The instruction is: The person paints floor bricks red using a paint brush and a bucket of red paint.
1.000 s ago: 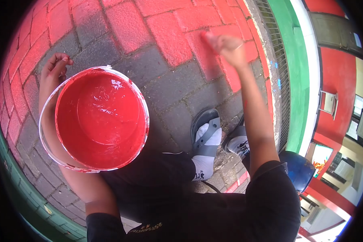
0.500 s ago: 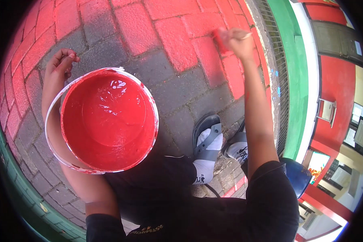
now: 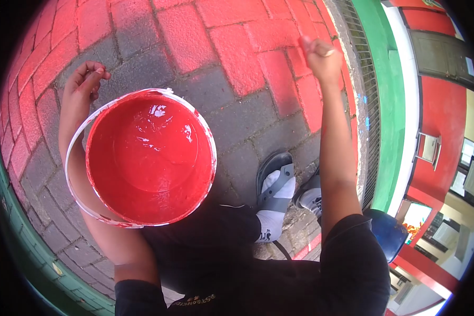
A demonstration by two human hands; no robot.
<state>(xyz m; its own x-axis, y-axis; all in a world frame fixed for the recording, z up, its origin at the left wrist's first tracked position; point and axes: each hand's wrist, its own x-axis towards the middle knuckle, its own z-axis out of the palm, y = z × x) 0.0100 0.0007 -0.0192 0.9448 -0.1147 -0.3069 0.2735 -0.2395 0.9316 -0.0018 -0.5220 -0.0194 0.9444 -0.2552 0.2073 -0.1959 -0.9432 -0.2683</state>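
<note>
My right hand [image 3: 325, 60] is closed around a paintbrush [image 3: 328, 52]; the pale end of its handle points up and its bristles are mostly hidden behind the fist. It is over red-painted paving bricks [image 3: 282, 34] at the upper right. On the left, a bucket of red paint [image 3: 152, 152] hangs by its white handle [image 3: 73, 181] from my left forearm. Past the bucket's rim is my left hand [image 3: 84, 84], its fingers loosely bent and apart, holding nothing. Red paint marks its fingertips.
Unpainted grey bricks [image 3: 242, 124] lie between the bucket and my sandalled foot [image 3: 275, 181]. A metal drain grate [image 3: 371, 100] and a green strip [image 3: 389, 116] run along the right. A dark blue container [image 3: 385, 234] stands by my right elbow. A green curb [image 3: 42, 263] edges the lower left.
My right hand has shifted slightly to the right, and the red bristles seen before are now mostly hidden. The bucket and left hand sit slightly further right in view.
</note>
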